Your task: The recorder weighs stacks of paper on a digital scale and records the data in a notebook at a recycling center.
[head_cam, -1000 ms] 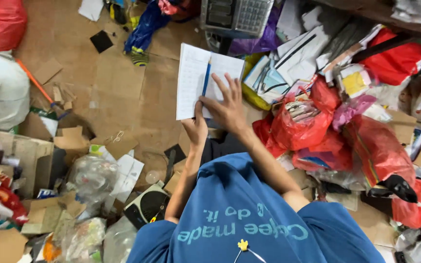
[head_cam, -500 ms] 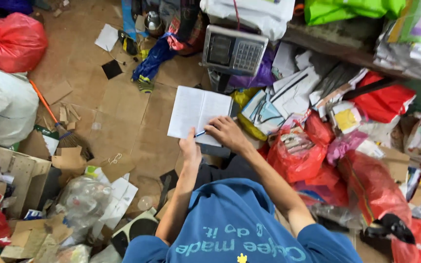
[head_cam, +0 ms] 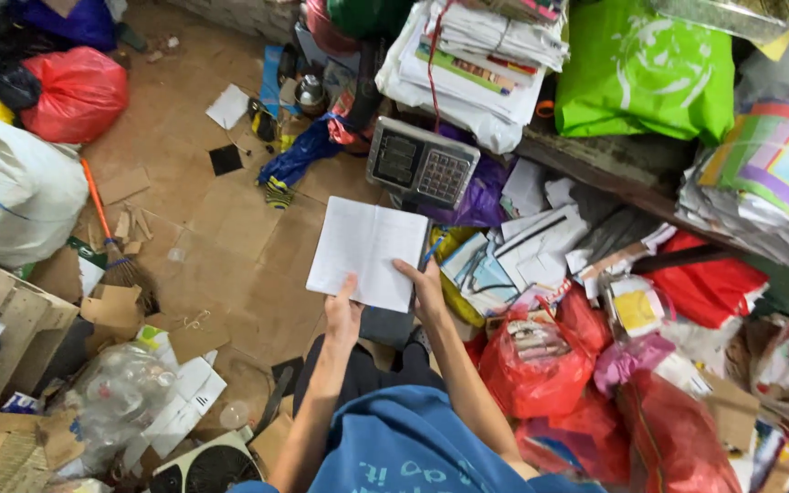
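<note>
I hold an open white notebook [head_cam: 365, 252] over a brown tiled floor. My left hand [head_cam: 343, 316] grips its lower left edge, thumb on the page. At the lower right corner, my right hand [head_cam: 426, 288] has its fingers laid over the page. A thin blue thing, perhaps a pen [head_cam: 428, 250], sticks out by my right fingers. Both forearms reach forward from my blue shirt [head_cam: 413, 447]. Just beyond the notebook a grey weighing scale with a keypad [head_cam: 422, 164] sits on the floor.
Red plastic bags [head_cam: 541, 351] and loose papers [head_cam: 541, 242] crowd the right. A green bag [head_cam: 641, 68] and tied paper stacks [head_cam: 477, 50] rest on a shelf. At the left are a white sack [head_cam: 11, 192], a broom [head_cam: 107, 228], cardboard [head_cam: 11, 319] and a red bag [head_cam: 75, 91].
My right hand was on the page with the blue pen; it now holds the notebook's lower corner. The notebook came nearer and the view tipped up, showing the scale and shelf.
</note>
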